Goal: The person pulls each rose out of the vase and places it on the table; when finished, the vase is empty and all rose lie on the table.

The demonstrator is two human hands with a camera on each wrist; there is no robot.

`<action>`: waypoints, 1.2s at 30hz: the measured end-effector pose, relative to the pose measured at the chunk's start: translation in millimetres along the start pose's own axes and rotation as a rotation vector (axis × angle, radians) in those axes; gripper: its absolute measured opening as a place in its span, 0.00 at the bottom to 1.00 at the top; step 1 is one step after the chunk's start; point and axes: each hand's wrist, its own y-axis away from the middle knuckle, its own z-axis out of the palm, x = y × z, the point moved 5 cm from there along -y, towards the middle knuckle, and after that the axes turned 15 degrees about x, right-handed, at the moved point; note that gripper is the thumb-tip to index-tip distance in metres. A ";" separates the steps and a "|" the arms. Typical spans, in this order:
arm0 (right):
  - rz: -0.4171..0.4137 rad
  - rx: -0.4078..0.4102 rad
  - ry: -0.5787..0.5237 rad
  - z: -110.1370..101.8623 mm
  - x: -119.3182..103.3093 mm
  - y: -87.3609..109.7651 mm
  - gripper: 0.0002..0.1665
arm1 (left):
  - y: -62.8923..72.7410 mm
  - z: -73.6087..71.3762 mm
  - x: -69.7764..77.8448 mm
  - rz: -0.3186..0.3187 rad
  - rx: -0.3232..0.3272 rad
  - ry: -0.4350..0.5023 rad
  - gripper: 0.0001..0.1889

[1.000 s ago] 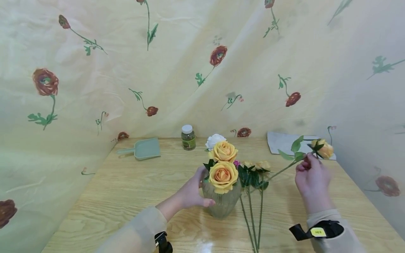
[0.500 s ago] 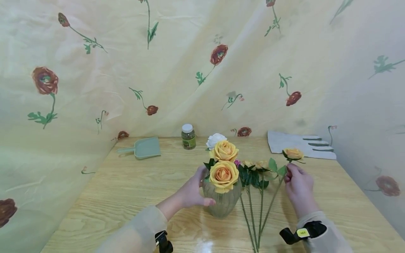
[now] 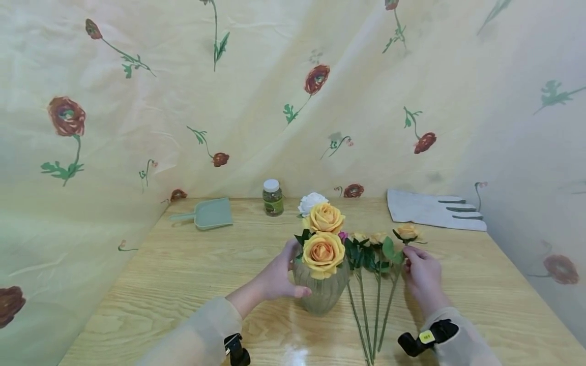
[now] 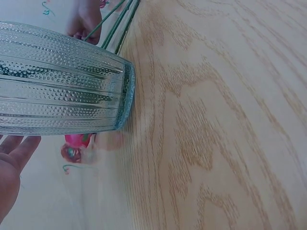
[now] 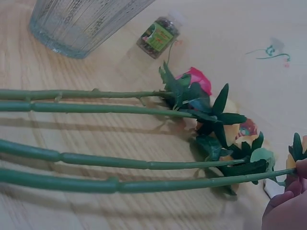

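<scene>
So, left to right. Green dustpan [image 3: 213, 215] at the back left, then the lidded jar [image 3: 273, 199]; its label is too small to read. Left hand [image 3: 277, 277] comes in from lower left, palm facing right, thumb and fingers spread in a C round the side of the glass vase [image 3: 320, 297]. Thumb is at the front; most fingertips are behind the vase in the head view, and the left wrist view cuts the hand off at its edge. Vase stands upright mid-table, its mouth hidden under two yellow roses [image 3: 322, 254]; white flower [image 3: 313, 203] partly covered behind them. Just right, three stems [image 3: 364, 315] lie on the table; the pink flower [image 5: 197, 79] is mostly blocked in the head view. Right hand [image 3: 423, 272] reaches up from lower right, thumb and forefinger pinching the held rose [image 3: 407, 232] just below its bloom, head pointing away. Can't tell if its lower stem touches the table. Remaining fingers look tucked, partly hidden. Pale glove [image 3: 430, 211] lies behind.
</scene>
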 end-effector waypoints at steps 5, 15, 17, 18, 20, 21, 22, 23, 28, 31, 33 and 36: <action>-0.007 0.001 0.041 1.7 6.3 -1.3 0.06 | -0.2 0.0 -1.1 -0.004 -0.001 -0.009 0.49; -0.078 0.013 0.195 0.6 11.3 -3.3 0.19 | -0.7 0.0 -0.5 -0.018 -0.005 -0.015 0.49; -0.084 0.001 0.205 0.0 11.6 -4.3 0.19 | -0.7 -0.1 -0.7 -0.016 -0.006 -0.009 0.49; -0.080 -0.005 0.205 -0.3 11.6 -4.5 0.20 | -0.7 -0.2 -0.7 -0.013 -0.006 -0.007 0.48; -0.074 -0.022 0.204 -0.7 11.6 -5.3 0.20 | -0.7 -0.2 -0.9 -0.009 -0.008 -0.004 0.48; -0.068 -0.027 0.204 -1.3 11.7 -5.8 0.21 | -0.8 -0.1 -0.6 -0.004 -0.009 -0.001 0.48; -0.067 -0.030 0.206 -1.6 11.4 -6.0 0.22 | -0.7 -0.3 -0.3 -0.002 -0.010 0.001 0.48; -0.063 -0.032 0.208 -2.0 11.2 -5.9 0.23 | -0.5 -0.5 0.0 0.000 -0.010 0.001 0.48; -0.096 -0.032 0.273 -5.8 9.8 -5.5 0.28 | 0.0 -0.8 0.1 0.009 -0.011 0.002 0.48; -0.128 -0.024 0.309 -8.2 7.9 -4.8 0.29 | 0.0 -0.6 -0.2 0.015 -0.012 -0.001 0.49; -0.139 -0.018 0.316 -9.6 5.9 -4.4 0.28 | -0.1 -0.4 -1.1 0.013 -0.012 -0.005 0.49; -0.141 -0.025 0.303 -10.6 2.4 -3.8 0.25 | -0.2 -0.5 -1.6 0.010 -0.009 -0.005 0.50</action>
